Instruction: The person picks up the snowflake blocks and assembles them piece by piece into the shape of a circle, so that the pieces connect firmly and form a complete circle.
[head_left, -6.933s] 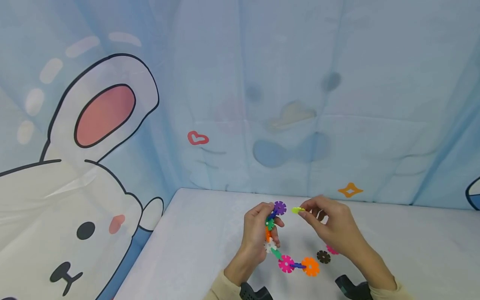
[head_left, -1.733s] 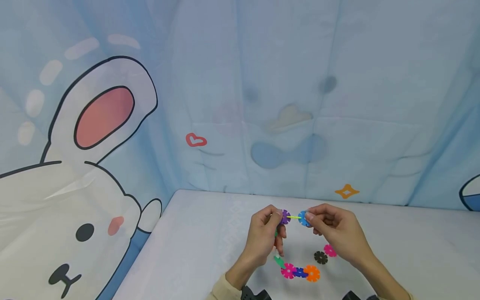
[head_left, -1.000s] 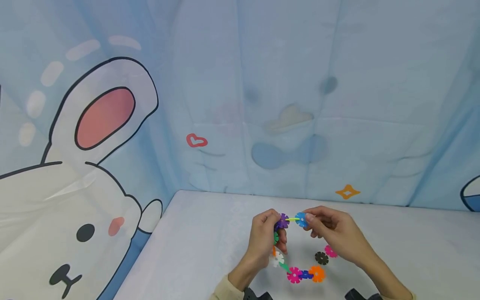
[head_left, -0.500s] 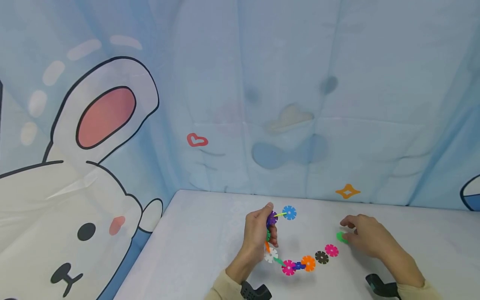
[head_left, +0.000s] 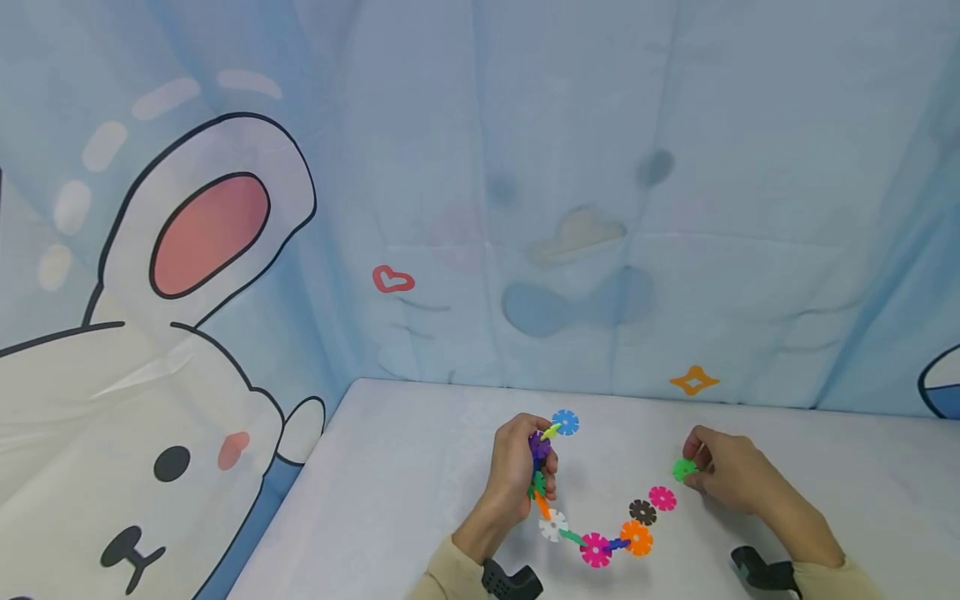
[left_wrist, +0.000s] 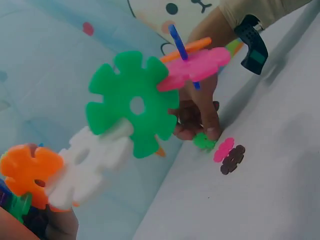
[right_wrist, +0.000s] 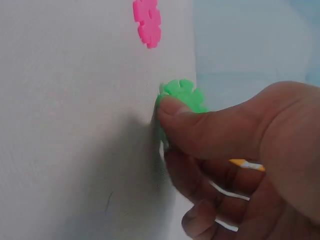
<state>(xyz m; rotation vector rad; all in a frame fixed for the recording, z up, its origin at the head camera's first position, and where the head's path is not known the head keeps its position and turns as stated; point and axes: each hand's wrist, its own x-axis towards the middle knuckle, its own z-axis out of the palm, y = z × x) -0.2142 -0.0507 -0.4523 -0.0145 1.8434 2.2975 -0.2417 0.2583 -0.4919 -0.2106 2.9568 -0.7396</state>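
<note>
My left hand (head_left: 513, 467) grips a chain of slotted plastic snowflake discs near its upper end. A light blue disc (head_left: 566, 422) tops it, joined through a yellow disc (head_left: 551, 432) to a purple disc (head_left: 538, 445). Below the hand hang a white disc (head_left: 553, 525), a green disc (left_wrist: 132, 82), a pink disc (head_left: 596, 550) and, past a dark blue one, an orange disc (head_left: 637, 538) at the end. Farther right, my right hand (head_left: 735, 475) pinches a loose bright green disc (right_wrist: 185, 95) between thumb and fingers, close to the tabletop.
A dark brown disc (head_left: 642, 512) and a loose pink disc (head_left: 662, 498) lie side by side on the white table (head_left: 420, 467), between the chain's end and my right hand. Behind the table hangs a light blue printed curtain (head_left: 450, 167).
The yellow disc, earlier in my right hand, and the blue disc are now on the chain. My right hand let go of the blue disc, moved right and took the green one.
</note>
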